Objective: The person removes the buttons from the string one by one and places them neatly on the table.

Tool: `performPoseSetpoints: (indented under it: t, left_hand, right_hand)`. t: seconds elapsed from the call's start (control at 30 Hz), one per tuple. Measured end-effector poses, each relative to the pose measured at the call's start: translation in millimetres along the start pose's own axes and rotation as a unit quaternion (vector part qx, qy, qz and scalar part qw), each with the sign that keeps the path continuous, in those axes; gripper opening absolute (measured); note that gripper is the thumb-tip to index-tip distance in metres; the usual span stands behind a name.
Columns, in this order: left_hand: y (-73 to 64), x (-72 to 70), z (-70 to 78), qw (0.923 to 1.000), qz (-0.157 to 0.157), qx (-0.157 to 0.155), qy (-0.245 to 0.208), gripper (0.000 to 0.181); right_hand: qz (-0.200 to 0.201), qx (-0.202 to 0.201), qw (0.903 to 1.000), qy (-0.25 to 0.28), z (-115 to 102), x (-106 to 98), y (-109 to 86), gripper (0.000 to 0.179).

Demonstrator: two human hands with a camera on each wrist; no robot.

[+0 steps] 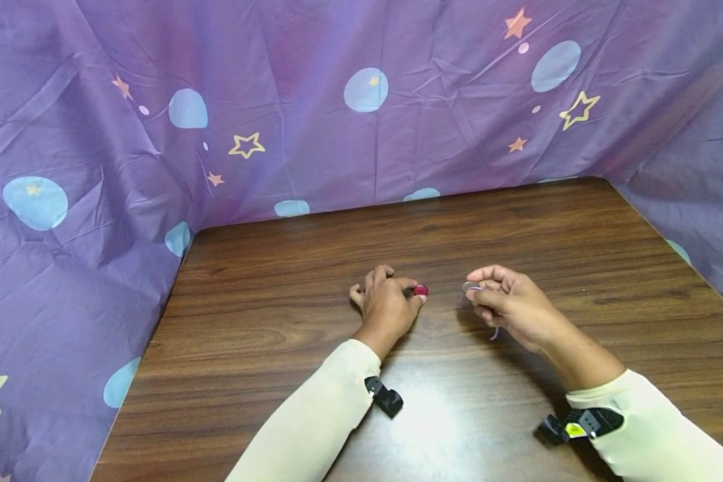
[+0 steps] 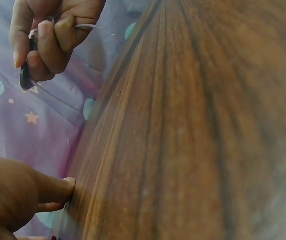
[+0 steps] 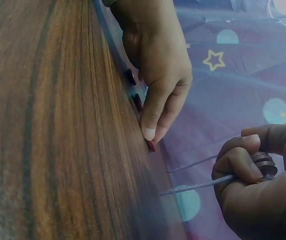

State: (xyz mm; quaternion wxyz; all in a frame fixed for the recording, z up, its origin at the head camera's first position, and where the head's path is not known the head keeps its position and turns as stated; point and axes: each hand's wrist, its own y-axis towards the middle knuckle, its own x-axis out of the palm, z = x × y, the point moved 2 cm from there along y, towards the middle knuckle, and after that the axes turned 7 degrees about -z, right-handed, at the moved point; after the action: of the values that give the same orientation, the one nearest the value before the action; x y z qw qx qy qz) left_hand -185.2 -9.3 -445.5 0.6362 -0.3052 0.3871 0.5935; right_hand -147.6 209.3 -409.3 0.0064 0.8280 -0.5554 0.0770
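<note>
My left hand (image 1: 388, 304) is low over the table, thumb and index finger pinching a small dark red disc (image 1: 420, 290) at its edge. In the right wrist view this disc stands at those fingertips, with two more dark reddish discs (image 3: 138, 102) further along beneath the hand. My right hand (image 1: 515, 308) is raised a little above the table to the right. Its curled fingers hold a thin pale purple cord (image 3: 198, 186) together with a few brown discs (image 3: 265, 165) stacked face to face. One dark disc (image 2: 24, 77) pokes out past those fingertips in the left wrist view.
The brown wood-grain table (image 1: 247, 375) ends at the back and left against a purple curtain (image 1: 313, 134) with stars and blue dots. Black wrist cameras (image 1: 388, 398) are strapped over both pale sleeves. A bright glare lies on the table's near middle.
</note>
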Motion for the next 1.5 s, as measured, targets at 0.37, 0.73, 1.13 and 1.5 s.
performPoseSetpoints:
  t: [0.37,0.73,1.13,1.5]
  left_hand:
    - [-3.3,-1.8,-7.7,0.9974,0.018,0.004,-0.07,0.053]
    - [-16.5,-11.0,-26.4,0.9847,0.069,0.026,-0.158,0.06]
    - [-32.0,-19.1,-46.3,0.9666,0.126,0.07,-0.212,0.064]
    - [-55.8,-23.9,-48.9,0.9546,0.154,0.106,-0.232,0.077]
  right_hand:
    - [0.002,0.016,0.9998,-0.007,1.4,-1.1,0.2,0.022]
    - [0.01,0.016,0.9997,-0.014,0.9,-1.0,-0.1,0.02]
    - [0.018,-0.001,0.9951,-0.097,1.9,0.1,-0.2,0.019]
    - [0.001,-0.052,0.9931,-0.104,5.5,5.4,-0.2,0.031]
